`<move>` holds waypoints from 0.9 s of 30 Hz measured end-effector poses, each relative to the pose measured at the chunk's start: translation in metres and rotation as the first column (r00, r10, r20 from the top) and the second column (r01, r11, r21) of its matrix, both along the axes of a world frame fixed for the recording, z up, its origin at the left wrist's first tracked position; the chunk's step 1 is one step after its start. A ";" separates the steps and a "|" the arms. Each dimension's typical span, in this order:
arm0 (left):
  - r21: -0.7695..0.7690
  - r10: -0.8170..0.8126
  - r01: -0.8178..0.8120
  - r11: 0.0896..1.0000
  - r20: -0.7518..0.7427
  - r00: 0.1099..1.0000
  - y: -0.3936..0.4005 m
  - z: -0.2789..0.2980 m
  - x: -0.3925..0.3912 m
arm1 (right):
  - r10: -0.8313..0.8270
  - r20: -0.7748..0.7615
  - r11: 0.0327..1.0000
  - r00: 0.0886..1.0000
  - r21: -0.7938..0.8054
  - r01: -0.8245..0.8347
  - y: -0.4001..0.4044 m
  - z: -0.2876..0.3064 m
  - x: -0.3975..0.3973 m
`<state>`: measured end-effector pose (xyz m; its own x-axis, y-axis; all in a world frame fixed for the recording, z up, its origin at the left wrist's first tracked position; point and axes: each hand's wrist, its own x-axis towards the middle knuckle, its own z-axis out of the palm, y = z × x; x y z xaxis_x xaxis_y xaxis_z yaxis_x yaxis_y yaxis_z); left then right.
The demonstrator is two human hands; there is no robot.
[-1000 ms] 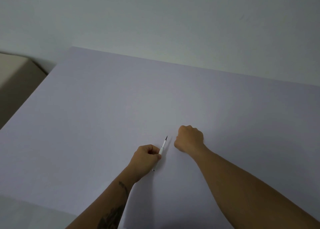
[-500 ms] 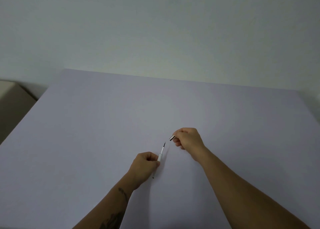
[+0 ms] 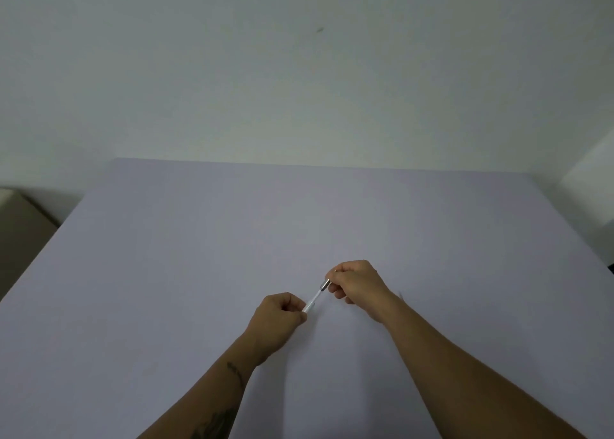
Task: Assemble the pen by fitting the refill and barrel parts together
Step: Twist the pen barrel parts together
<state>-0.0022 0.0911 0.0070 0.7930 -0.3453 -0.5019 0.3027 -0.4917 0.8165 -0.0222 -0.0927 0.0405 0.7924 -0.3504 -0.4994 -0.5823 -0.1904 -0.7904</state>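
Together, both hands worked above the pale lilac flat surface [image 3: 199, 272], closer to its near edge than its far one and slightly toward the right edge. The left hand [image 3: 277, 320] was curled tight, its fingers pinching the lower end of a slim white plastic pen barrel [image 3: 311, 302]. That barrel slanted up and away toward the far right corner, clear of the surface. The right hand [image 3: 357, 282] was closed too, its fingertips gripping a short silver metal tip piece [image 3: 325, 285] that met the barrel's upper end. Whether the two parts were fully seated together could not be told at this size. A dark tattoo [image 3: 232, 369] marked the left forearm. Behind the far edge rose a plain pale wall [image 3: 299, 73] bearing one small dark speck [image 3: 319, 30].
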 end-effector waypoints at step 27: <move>-0.168 0.055 -0.044 0.985 0.061 0.997 -0.015 0.024 0.002 | 0.181 -0.007 0.982 0.983 0.053 -0.181 -0.019 0.035 0.003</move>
